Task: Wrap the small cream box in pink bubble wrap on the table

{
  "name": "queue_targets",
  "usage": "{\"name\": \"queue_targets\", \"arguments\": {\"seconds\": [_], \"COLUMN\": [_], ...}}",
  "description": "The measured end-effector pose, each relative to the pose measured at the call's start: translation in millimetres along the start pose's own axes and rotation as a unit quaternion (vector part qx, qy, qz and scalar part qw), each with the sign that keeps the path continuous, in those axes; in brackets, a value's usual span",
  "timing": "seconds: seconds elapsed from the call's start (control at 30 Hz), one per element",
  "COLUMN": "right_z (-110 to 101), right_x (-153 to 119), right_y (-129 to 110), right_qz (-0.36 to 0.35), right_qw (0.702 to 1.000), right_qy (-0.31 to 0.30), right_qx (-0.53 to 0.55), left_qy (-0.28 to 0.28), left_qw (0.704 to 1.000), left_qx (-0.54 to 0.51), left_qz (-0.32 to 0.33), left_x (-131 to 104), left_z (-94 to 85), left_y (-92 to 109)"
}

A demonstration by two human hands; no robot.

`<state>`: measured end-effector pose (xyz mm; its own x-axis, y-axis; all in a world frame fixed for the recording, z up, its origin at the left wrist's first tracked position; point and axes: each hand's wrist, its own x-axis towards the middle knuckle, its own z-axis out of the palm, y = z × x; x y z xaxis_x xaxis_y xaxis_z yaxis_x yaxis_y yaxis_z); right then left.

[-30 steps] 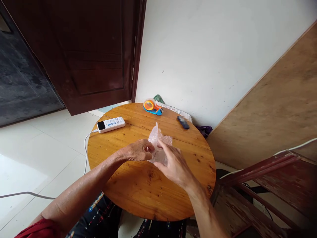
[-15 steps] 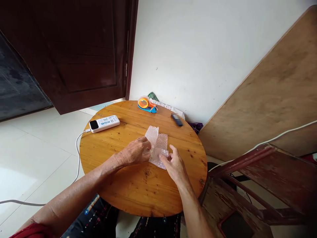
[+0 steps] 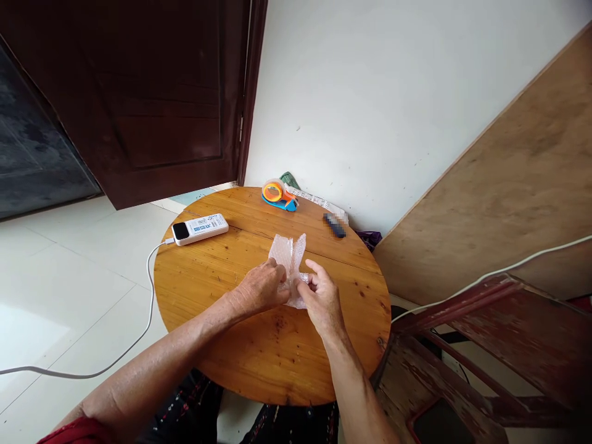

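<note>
A piece of clear bubble wrap (image 3: 282, 248) lies near the middle of the round wooden table (image 3: 217, 265), with one flap standing up on its right side. My left hand (image 3: 266, 283) is closed on the wrap's left edge, fingers curled. At the near right part, my right hand (image 3: 321, 302) pinches the wrap between thumb and fingers, its index finger raised away. Whether anything lies inside the folds is hidden by the hands and the film.
An orange and blue tape dispenser (image 3: 280, 196) stands at the table's far edge. A white device (image 3: 201, 229) with a cable lies at the left. Right of the dispenser is a dark, pixelated object (image 3: 334, 225). A wooden chair (image 3: 490, 345) stands at the right.
The right flap of bubble wrap, flat before, has been lifted and folded up toward the left. My right hand has closed in on the wrap. The view has shifted slightly.
</note>
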<state>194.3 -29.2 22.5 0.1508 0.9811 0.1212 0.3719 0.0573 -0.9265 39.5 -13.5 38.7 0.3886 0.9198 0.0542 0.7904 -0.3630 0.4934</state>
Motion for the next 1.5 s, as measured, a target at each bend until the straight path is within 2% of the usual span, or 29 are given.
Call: {"name": "queue_targets", "arguments": {"seconds": [0.13, 0.23, 0.33, 0.43, 0.57, 0.7, 0.77, 0.83, 0.9, 0.93, 1.0, 1.07, 1.13, 1.23, 1.33, 1.43, 1.5], "right_z": [9, 8, -2, -10, -7, 4, 5, 1, -8, -14, -25, -30, -27, -13, -3, -2, -5], "right_x": [2, 0, -6, -13, -17, -16, -16, -16, -15, -13, -7, 0, 8, 19, 27, 32, 35], "right_y": [-8, -12, -16, -16, -15, -18, -21, -23, -23, -23, -19, -13, -6, 4, 9, 11, 11], "right_qz": [0.0, -0.014, -0.026, -0.058, -0.119, -0.159, -0.168, -0.169, -0.158, -0.146, -0.117, -0.104, -0.117, -0.158, -0.186, -0.184, -0.177], "right_qw": [0.999, 0.996, 0.991, 0.983, 0.97, 0.943, 0.932, 0.935, 0.95, 0.962, 0.982, 0.99, 0.988, 0.978, 0.969, 0.966, 0.968], "right_qy": [-0.046, -0.071, -0.12, -0.17, -0.189, -0.172, -0.166, -0.185, -0.201, -0.191, -0.129, -0.065, -0.054, -0.085, -0.11, -0.129, -0.132], "right_qx": [-0.015, -0.048, -0.049, -0.045, -0.094, -0.237, -0.275, -0.252, -0.177, -0.134, -0.076, -0.07, -0.087, -0.104, -0.122, -0.129, -0.12], "left_qy": [0.005, 0.01, 0.014, -0.005, -0.006, 0.027, 0.046, 0.053, 0.049, 0.046, 0.039, 0.038, 0.033, 0.022, 0.047, 0.083, 0.073], "left_qw": [1.0, 1.0, 0.995, 0.976, 0.958, 0.961, 0.966, 0.97, 0.971, 0.971, 0.971, 0.971, 0.971, 0.972, 0.983, 0.99, 0.991], "left_qx": [-0.002, -0.023, -0.101, -0.219, -0.288, -0.271, -0.252, -0.237, -0.232, -0.231, -0.231, -0.229, -0.23, -0.227, -0.174, -0.103, -0.07], "left_qz": [-0.007, -0.008, -0.006, 0.001, -0.015, -0.042, -0.037, -0.028, -0.033, -0.04, -0.053, -0.058, -0.057, -0.055, -0.027, 0.048, 0.091], "left_x": [4, 2, -2, -5, -4, -2, -2, -2, -2, -2, -1, 1, 2, 2, -2, -7, -9], "left_z": [3.6, 4.3, 1.5, -0.9, 1.7, 7.6, 9.8, 11.6, 13.2, 14.0, 15.6, 17.2, 18.3, 18.4, 15.9, 11.8, 9.3], "left_y": [0, 1, -5, -15, -21, -14, -12, -11, -12, -12, -13, -14, -14, -14, -12, -9, -7]}}
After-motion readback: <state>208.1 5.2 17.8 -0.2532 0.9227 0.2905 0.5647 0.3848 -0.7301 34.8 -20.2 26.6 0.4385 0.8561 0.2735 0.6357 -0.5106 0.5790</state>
